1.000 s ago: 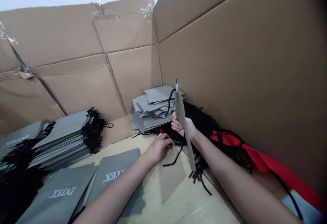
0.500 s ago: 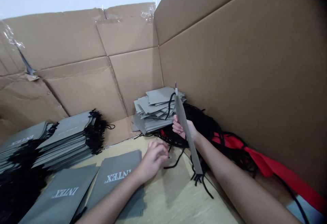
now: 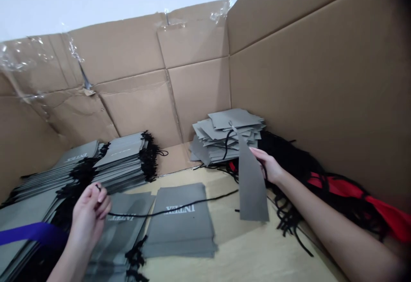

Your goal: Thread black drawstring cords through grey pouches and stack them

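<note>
"Grey drawstring bag [image 3: 253, 185], location?"

"Hanging from my right hand [image 3: 269, 167], fingers clamped on its upper edge, over the desk [image 3: 257, 252]."

"Left hand [image 3: 88, 213]?"

"Fingers pinched together on the end of a black cord [image 3: 205, 199], which runs rightward over a stack of INTEX bags [image 3: 180, 226] lying between both hands' fingers."

cardboard wall [image 3: 321, 80] blocks right; stacked grey bags [image 3: 122, 157] crowd left
</note>
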A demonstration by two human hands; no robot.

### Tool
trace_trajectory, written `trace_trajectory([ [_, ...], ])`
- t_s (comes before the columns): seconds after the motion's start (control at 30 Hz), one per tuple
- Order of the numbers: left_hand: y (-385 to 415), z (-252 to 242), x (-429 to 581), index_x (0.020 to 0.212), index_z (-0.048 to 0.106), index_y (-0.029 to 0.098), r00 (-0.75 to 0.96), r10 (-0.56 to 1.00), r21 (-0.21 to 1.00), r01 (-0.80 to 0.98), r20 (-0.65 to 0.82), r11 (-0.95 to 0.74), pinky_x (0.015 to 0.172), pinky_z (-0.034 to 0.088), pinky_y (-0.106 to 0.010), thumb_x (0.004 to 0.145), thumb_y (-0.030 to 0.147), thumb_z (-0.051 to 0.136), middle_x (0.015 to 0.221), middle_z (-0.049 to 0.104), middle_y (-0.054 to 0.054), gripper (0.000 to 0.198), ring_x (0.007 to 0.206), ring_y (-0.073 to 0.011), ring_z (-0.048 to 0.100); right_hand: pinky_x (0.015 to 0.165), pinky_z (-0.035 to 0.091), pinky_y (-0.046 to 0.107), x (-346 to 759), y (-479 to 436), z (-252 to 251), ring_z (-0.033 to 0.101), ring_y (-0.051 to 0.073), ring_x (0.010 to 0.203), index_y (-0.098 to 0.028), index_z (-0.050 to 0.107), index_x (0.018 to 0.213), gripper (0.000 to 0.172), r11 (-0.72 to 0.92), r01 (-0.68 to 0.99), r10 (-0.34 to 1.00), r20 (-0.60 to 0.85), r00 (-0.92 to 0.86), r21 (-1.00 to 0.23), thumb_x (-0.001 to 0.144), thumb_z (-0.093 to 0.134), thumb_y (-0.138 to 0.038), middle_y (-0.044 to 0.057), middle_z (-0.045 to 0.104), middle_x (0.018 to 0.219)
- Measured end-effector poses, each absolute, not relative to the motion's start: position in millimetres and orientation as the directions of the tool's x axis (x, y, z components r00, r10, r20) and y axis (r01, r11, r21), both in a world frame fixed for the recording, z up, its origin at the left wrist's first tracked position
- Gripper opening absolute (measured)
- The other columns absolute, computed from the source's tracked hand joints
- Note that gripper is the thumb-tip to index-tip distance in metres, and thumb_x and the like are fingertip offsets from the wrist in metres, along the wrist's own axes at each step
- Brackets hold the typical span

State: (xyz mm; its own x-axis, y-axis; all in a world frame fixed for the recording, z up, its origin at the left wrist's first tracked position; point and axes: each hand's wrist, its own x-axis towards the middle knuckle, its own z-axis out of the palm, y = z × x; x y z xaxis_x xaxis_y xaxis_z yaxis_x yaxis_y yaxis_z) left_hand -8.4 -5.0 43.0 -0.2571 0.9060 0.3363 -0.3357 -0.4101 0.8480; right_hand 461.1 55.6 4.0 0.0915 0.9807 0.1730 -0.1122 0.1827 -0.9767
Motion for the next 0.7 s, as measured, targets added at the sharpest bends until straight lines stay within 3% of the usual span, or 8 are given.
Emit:
trace_trajectory([
  [0.13,-9,43,-18,0.077,0.051,0.019,-0.345,0.863,0.851,-0.247,0.369,-0.463,0.029,0.023,-0.009,0.071,0.027,0.068,0.051,0.042,0.009,0.020,0.032,-0.0010,0.028,0.034,0.010,0.019,453,52,5,0.019,0.005,0.035,-0.022,0.047,0.073,0.034,0.188,-0.076,0.975,0.177,0.133,-0.979,0.064,0.065,-0.050,-0.010,0.028,0.046],
  [0.23,-11,29,7,0.080,0.051,0.020,-0.225,0.934,0.899,-0.279,0.279,-0.336,0.030,0.023,-0.009,0.070,0.033,0.068,0.054,0.046,0.009,0.024,0.030,0.0007,0.027,0.036,0.015,0.019,440,45,10,0.024,0.006,0.039,-0.019,0.043,0.061,0.038,0.197,0.022,0.979,0.198,0.056,-0.980,0.065,0.067,-0.048,-0.008,0.031,0.048],
  [0.3,-12,17,28,0.082,0.051,0.019,-0.104,0.967,0.914,-0.316,0.232,-0.253,0.030,0.025,-0.010,0.071,0.036,0.067,0.059,0.051,0.009,0.025,0.029,0.0018,0.026,0.040,0.020,0.020,426,39,15,0.029,0.007,0.045,-0.018,0.042,0.058,0.041,0.249,0.188,0.968,0.244,-0.052,-0.950,0.069,0.063,-0.052,-0.006,0.034,0.052],
  [0.47,-19,-3,57,0.092,0.057,0.014,0.102,0.981,0.940,-0.316,0.167,-0.127,0.034,0.038,-0.016,0.072,0.035,0.065,0.067,0.059,0.003,0.029,0.031,-0.0014,0.041,0.046,0.027,0.022,380,25,23,0.034,0.011,0.052,-0.019,0.044,0.059,0.047,0.333,0.400,0.942,0.288,-0.171,-0.854,0.072,0.052,-0.063,-0.003,0.037,0.057],
  [0.7,-27,1,56,0.083,0.061,0.014,0.031,0.992,0.920,-0.379,0.124,-0.104,0.038,0.043,-0.019,0.071,0.036,0.067,0.066,0.061,0.003,0.026,0.033,-0.0024,0.044,0.049,0.032,0.022,348,14,5,0.040,0.013,0.057,-0.018,0.050,0.063,0.041,0.388,0.440,0.922,0.345,-0.177,-0.810,0.079,0.048,-0.056,-0.001,0.043,0.060],
])
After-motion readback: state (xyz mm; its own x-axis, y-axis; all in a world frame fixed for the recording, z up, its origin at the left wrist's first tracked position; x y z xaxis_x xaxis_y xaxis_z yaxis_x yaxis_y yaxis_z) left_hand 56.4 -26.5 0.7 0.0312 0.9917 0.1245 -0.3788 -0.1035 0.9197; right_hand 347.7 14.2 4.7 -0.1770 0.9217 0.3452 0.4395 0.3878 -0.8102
